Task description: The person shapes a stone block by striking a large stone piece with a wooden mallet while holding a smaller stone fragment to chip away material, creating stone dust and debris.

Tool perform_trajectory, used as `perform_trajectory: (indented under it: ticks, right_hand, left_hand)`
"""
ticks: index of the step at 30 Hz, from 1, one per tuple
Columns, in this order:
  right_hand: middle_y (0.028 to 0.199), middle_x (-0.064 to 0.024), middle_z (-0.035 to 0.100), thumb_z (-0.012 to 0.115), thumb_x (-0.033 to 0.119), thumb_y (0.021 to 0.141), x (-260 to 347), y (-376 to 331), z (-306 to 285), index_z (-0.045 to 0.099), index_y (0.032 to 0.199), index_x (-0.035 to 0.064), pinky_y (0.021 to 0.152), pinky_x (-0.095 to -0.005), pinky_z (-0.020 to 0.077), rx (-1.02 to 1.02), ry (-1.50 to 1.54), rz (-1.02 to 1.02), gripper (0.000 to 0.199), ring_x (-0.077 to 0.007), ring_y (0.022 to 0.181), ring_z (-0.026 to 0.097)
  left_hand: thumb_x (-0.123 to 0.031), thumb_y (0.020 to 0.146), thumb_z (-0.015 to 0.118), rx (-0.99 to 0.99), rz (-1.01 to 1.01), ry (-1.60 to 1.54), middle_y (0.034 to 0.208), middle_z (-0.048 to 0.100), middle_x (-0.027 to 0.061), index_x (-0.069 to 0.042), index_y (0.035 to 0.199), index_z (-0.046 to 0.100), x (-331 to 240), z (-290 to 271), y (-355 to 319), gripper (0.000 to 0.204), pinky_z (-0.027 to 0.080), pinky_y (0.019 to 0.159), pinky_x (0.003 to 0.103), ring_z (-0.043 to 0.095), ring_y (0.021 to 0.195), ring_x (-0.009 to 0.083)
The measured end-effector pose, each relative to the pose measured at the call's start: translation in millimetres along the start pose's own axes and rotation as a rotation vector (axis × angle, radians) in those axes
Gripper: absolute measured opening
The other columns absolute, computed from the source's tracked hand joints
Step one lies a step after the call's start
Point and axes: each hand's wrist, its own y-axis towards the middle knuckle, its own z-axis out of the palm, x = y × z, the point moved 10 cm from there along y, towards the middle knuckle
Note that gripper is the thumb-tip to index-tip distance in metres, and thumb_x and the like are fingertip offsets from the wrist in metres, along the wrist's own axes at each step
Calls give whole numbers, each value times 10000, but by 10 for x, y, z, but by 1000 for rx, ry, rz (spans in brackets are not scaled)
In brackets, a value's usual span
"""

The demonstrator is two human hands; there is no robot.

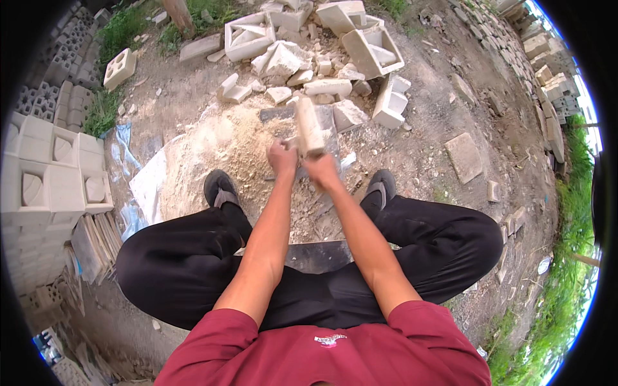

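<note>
A pale, dusty oblong piece (310, 127) stretches away from me over a dark flat slab (331, 120); its exact kind is unclear. My right hand (322, 172), slightly blurred, is closed at the near end of the piece. Close by on the left, my left hand (283, 158) makes a fist against the side of the piece; whatever lies inside its fingers is hidden. Both forearms reach forward between my bent knees. Beside the slab on the left spreads a heap of pale crumbs and powder (215, 138).
Broken blocks and rubble (322, 67) pile up beyond the slab. A white sheet (149, 182) lies under the powder's left edge. Stacked pale blocks (55, 164) stand at left, with leaning boards (96, 248) below them. A flat slab (463, 158) rests on the dirt at right.
</note>
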Motion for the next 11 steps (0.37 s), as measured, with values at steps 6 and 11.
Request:
perform_trajectory:
  ticks: [6,11]
  right_hand:
    - [719,-149,690,711,230,704,183,242,-77,671,904,-70,570,-368,538,134,-61,49,362,-241,581,673]
    - [713,-124,702,669,232,731,789,219,-358,678,948,-35,552,-379,540,-141,-9,-187,344,-272,571,678]
  left_hand:
    - [-191,642,791,24,31,12,895,642,205,-47,826,657,111,-63,145,269,479,815,438,602,894,366]
    - [-185,672,746,-17,61,110,845,706,176,-54,867,698,74,-97,107,240,529,743,382,686,802,305]
